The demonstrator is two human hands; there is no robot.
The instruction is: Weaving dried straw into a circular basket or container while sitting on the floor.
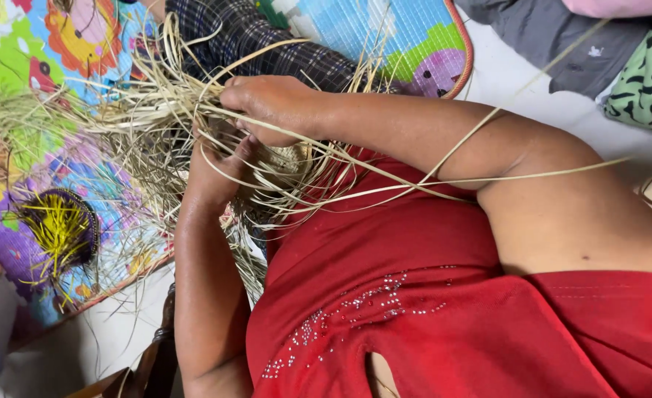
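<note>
Both hands closed on pale straw strands (289,158) at 11 o'clock of centre, right hand (270,107) gripping over the left hand (219,166) around a small woven piece (289,158), risk: long loose strands tangling or snapping if pulled tight.

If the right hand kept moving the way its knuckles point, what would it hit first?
Likely the loose tangle of pale straw strips just beyond the right hand, then the colourful play mat; depth is unclear.
</note>
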